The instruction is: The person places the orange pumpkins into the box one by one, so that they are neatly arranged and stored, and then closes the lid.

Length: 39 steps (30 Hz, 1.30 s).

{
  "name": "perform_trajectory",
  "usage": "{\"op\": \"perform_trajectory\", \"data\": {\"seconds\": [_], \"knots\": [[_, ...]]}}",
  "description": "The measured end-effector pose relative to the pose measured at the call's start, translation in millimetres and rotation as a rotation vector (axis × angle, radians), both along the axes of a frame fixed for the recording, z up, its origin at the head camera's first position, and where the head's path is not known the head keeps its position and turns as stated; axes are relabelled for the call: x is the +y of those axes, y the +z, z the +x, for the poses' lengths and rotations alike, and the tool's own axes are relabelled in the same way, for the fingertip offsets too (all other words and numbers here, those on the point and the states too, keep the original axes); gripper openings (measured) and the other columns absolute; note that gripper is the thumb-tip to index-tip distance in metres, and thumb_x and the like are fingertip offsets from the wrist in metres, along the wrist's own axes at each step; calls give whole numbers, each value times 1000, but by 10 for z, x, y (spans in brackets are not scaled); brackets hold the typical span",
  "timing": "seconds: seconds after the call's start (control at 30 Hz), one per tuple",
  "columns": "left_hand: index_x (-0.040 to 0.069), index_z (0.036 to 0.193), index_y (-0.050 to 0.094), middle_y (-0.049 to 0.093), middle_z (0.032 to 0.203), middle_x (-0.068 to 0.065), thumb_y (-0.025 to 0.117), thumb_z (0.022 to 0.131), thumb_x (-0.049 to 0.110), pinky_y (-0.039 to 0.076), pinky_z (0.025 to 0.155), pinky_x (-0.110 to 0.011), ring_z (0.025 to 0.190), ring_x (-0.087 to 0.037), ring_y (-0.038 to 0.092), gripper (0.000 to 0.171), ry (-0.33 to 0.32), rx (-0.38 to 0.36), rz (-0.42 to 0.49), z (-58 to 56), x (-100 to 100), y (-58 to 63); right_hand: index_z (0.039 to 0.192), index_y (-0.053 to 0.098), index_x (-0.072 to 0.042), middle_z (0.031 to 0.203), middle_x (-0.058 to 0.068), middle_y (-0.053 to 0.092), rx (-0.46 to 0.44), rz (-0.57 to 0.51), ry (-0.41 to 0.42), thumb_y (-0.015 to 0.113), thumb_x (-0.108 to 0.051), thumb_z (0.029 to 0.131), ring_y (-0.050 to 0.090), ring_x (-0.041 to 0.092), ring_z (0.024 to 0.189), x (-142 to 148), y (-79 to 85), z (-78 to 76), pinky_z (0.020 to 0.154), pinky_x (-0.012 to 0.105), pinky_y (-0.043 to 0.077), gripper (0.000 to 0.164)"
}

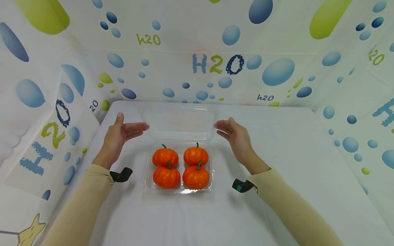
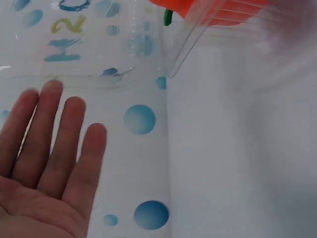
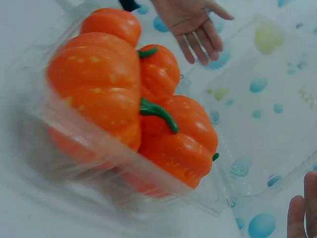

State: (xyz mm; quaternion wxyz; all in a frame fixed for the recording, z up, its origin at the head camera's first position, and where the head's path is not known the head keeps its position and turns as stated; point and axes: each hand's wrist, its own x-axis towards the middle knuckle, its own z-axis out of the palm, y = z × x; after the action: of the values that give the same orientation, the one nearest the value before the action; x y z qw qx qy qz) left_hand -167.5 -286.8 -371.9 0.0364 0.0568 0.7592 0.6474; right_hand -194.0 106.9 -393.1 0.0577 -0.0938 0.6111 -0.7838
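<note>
Several small orange pumpkins [image 1: 196, 177] with green stems sit in two rows inside a clear plastic clamshell box [image 1: 147, 184] on the white table. The box's transparent lid [image 1: 181, 119] stands raised at the back, hinged along the far edge. My left hand [image 1: 118, 136] is held at the lid's left side, fingers straight and thumb up, the fingertips at or very near its edge. On the opposite side, my right hand [image 1: 235, 138] has its fingers extended toward the lid's right edge. Whether either hand touches the plastic I cannot tell. Neither hand grips anything.
A white cloth with blue and green drops and "H2O" lettering [image 1: 218, 64] hangs behind and at both sides. The white table top [image 1: 277, 143] stretches to the right of the box. A dark wrist camera [image 1: 121, 174] sits at each sleeve cuff.
</note>
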Motion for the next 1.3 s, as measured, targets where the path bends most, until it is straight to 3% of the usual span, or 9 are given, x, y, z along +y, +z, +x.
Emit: {"op": "perform_trajectory", "data": {"seconds": [0.17, 0.27, 0.37, 0.5, 0.67, 0.8, 1.0, 1.13, 1.3], "knots": [[-2, 127, 68, 73, 119, -5, 37, 107, 54, 27, 113, -62, 111, -15, 66, 67, 22, -29, -241, 205, -53, 39, 109, 68, 8, 113, 18, 68, 170, 244, 6, 53, -24, 106, 62, 25, 108, 42, 44, 227, 100, 37, 50, 36], [1, 134, 65, 68, 128, -11, 49, 106, 43, 26, 109, -71, 116, -24, 61, 53, -29, -61, -310, 329, -88, 28, 107, 68, 6, 115, 19, 66, 233, 366, 59, 58, -13, 103, 62, 22, 106, 67, 36, 376, 96, 32, 52, 21], [6, 142, 59, 60, 139, -15, 55, 105, 37, 28, 105, -73, 125, -34, 53, 48, -103, -80, -361, 459, -105, 23, 109, 68, 2, 119, 18, 66, 242, 439, 94, 64, -10, 100, 62, 23, 110, 90, 8, 508, 95, 31, 52, 16], [10, 148, 52, 53, 147, -13, 61, 102, 34, 35, 106, -68, 131, -37, 51, 53, -184, -94, -393, 605, -109, 20, 118, 65, 0, 123, 16, 64, 191, 498, 114, 69, -13, 97, 60, 31, 118, 115, -43, 630, 98, 34, 51, 25], [5, 153, 41, 47, 151, -17, 65, 100, 31, 49, 99, -52, 131, -40, 52, 64, -298, -106, -431, 724, -120, -35, 130, 58, -1, 131, 15, 60, 95, 522, 162, 70, -16, 96, 55, 40, 125, 153, -120, 723, 103, 41, 48, 40], [2, 154, 38, 50, 147, -19, 68, 97, 33, 51, 97, -48, 129, -38, 54, 72, -351, -176, -474, 787, -136, -101, 138, 52, -1, 137, 14, 56, 31, 513, 207, 71, -15, 95, 54, 39, 127, 171, -172, 765, 103, 42, 48, 49], [-8, 144, 50, 65, 131, -14, 69, 97, 31, 51, 96, -49, 117, -28, 63, 63, -419, -268, -478, 837, -121, -161, 145, 45, -3, 139, 15, 53, -32, 562, 268, 75, -18, 91, 55, 36, 127, 194, -211, 829, 102, 44, 48, 64], [-6, 130, 65, 72, 116, -8, 69, 96, 31, 50, 96, -52, 111, -25, 64, 50, -444, -327, -475, 857, -100, -185, 146, 44, -4, 131, 13, 57, -93, 607, 313, 77, -22, 90, 60, 31, 118, 205, -243, 863, 96, 43, 52, 68], [-4, 115, 72, 74, 104, -9, 68, 97, 24, 54, 85, -39, 98, -24, 66, 34, -486, -339, -406, 850, -89, -264, 144, 44, -1, 112, 12, 64, -213, 558, 380, 75, -19, 91, 67, 26, 99, 219, -317, 909, 81, 40, 59, 65]]}}
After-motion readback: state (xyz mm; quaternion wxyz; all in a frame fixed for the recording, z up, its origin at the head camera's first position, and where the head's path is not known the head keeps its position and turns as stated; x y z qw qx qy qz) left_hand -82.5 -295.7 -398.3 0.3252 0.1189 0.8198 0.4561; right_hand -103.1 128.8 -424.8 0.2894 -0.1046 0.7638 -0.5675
